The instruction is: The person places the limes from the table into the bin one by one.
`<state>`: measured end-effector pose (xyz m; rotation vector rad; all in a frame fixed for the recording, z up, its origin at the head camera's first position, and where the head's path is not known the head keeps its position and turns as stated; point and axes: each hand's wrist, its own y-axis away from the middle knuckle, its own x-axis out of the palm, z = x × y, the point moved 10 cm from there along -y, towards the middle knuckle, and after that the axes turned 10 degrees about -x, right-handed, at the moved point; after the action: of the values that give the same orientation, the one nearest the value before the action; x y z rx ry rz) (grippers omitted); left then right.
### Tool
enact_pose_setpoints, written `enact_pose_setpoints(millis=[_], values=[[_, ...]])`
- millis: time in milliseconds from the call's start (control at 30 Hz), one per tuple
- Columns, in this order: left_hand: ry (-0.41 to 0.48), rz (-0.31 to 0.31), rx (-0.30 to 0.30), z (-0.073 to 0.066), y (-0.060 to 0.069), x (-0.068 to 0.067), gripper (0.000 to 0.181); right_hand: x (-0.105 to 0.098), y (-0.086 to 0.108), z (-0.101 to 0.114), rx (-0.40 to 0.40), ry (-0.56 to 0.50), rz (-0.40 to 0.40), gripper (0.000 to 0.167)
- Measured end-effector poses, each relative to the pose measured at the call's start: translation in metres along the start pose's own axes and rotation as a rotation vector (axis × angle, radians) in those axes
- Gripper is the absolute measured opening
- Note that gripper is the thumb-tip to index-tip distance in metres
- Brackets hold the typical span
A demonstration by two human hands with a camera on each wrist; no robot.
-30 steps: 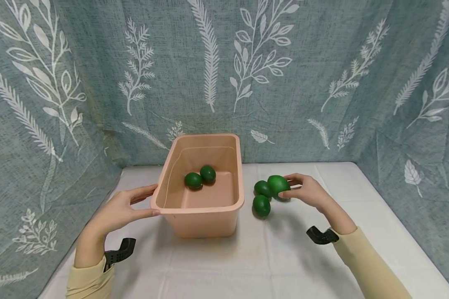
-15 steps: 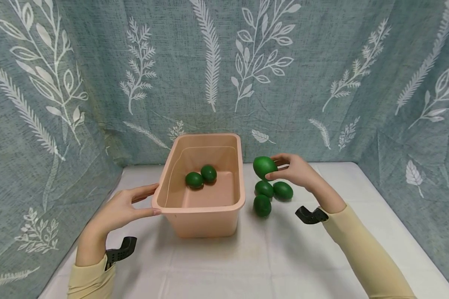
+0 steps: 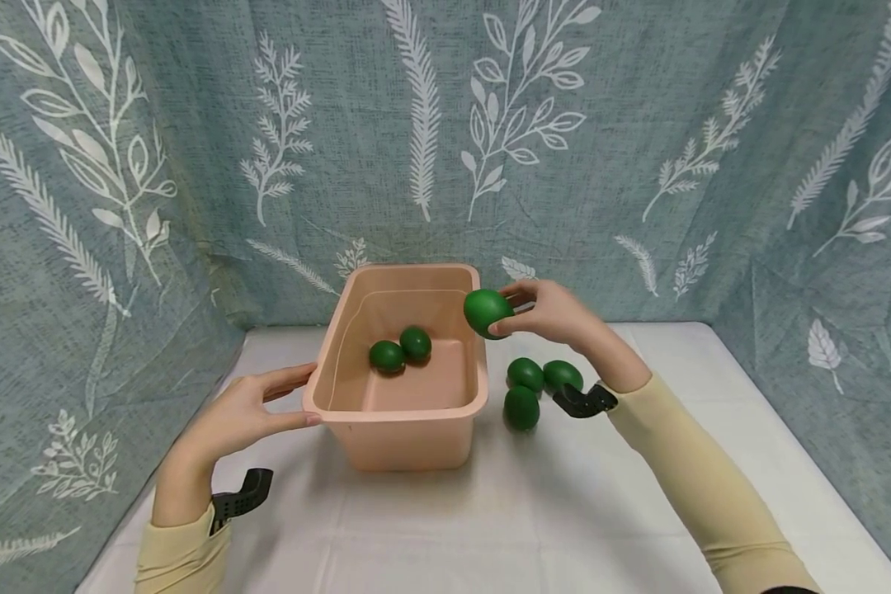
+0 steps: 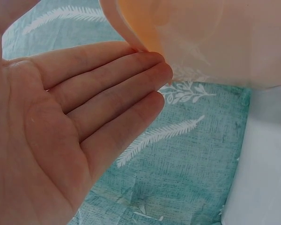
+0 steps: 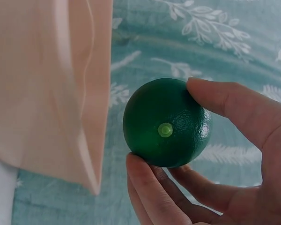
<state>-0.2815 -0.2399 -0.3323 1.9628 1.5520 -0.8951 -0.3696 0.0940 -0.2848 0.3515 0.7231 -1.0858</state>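
Observation:
A glossy green lime (image 3: 487,313) is pinched between the thumb and fingers of my right hand (image 3: 553,315), raised beside the right rim of a peach plastic bin (image 3: 408,441). In the right wrist view, the lime (image 5: 154,105) shows a pale stem spot facing the camera. Inside the bin, two limes, one on the left (image 3: 386,356) and one on the right (image 3: 416,343), lie touching on its floor. My left hand (image 3: 248,417) rests against the bin's left side. Its fingers (image 4: 117,89) are straight in the left wrist view, tips against the outer wall.
To the right of the bin, three limes lie close together on a white-covered table (image 3: 445,536): a back left one (image 3: 525,375), a back right one (image 3: 563,377) and a front one (image 3: 522,408). A leaf-patterned teal cloth (image 3: 601,165) hangs behind and at both sides.
My right hand has lifted a lime from the group on the table and carried it up and leftward to the bin's right rim. The left hand has stayed in place.

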Motion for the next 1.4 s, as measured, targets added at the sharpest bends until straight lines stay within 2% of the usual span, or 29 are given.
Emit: enact_pose_setpoints(millis=[600,833,933,1067,1400], values=[[-0.004,-0.002,0.001,-0.001,-0.002,0.001,0.069,0.034,-0.042,0.045,-0.048,-0.016,0.115,0.059],[0.006,-0.002,-0.008,-0.002,-0.003,0.000,0.069,0.044,-0.051,0.051,-0.046,-0.145,0.125,0.053],[0.004,0.005,-0.012,-0.001,-0.003,0.001,0.069,0.043,-0.051,0.049,-0.055,-0.140,0.122,0.052],[0.000,0.003,-0.012,-0.001,-0.003,0.001,0.070,0.038,-0.046,0.044,-0.070,-0.070,0.117,0.055],[-0.011,0.001,-0.016,0.000,-0.002,0.001,0.070,0.017,-0.023,0.024,-0.082,0.001,0.002,0.059]])
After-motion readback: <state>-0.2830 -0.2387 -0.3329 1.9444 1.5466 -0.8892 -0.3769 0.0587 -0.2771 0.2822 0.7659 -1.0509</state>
